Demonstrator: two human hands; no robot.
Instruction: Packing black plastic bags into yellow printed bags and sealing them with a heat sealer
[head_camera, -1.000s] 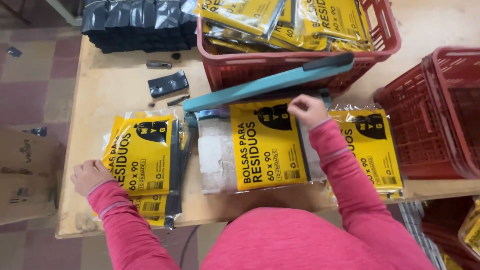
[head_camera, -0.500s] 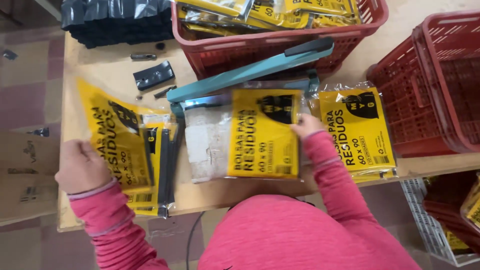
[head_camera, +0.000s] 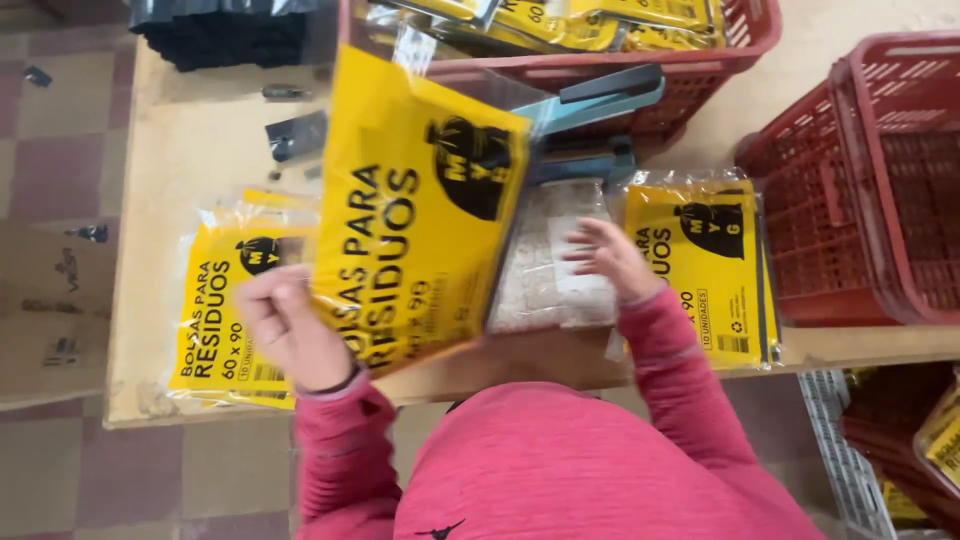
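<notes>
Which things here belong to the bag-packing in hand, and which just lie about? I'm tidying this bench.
In use: yellow packet lifted by the left hand; right hand over the pale pad; teal sealer; packet stacks; filled basket.

Lying about: black bag pile; small black object; cardboard.

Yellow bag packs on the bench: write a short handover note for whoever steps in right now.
Left hand: holds one yellow pack lifted and tilted over the bench.
Right hand: open, fingers resting on the sealer's pale pad, holding nothing.
Sealer arm: raised.
Stacks: packs at left and at right; more in the far red basket.
Near red basket: looks empty.
Lifted pack is not yet set down.
</notes>
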